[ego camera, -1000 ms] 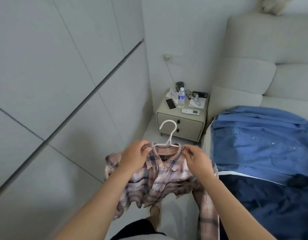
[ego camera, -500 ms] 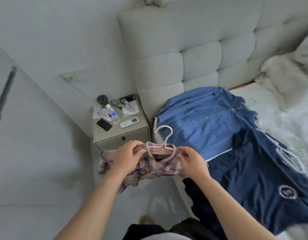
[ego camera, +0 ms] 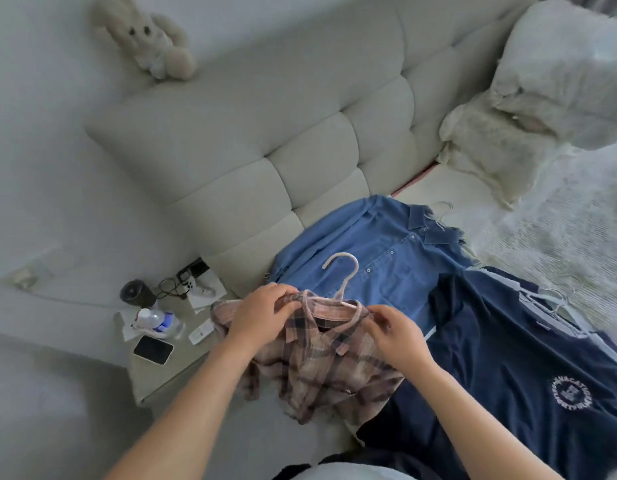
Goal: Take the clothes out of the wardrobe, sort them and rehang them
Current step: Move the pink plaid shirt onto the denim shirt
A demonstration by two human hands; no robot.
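Head view has swung right since a second ago: the wardrobe doors are gone, and the headboard (ego camera: 265,140), a plush rabbit (ego camera: 151,36) and more bed (ego camera: 560,237) show. Both hands still hold the plaid shirt (ego camera: 321,362) on its pink hanger (ego camera: 341,282) at the shoulders, left hand (ego camera: 262,317) fingers curled over one, right hand (ego camera: 393,330) pinching the other, now above the bed edge beside the blue shirt (ego camera: 376,258) and navy shirt (ego camera: 508,362).

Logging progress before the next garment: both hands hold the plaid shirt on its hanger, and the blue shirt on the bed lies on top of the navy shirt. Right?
Not quite. The head view shows the navy shirt overlapping the blue shirt, not the reverse. The rest holds: left hand and right hand hold the plaid shirt on its hanger.
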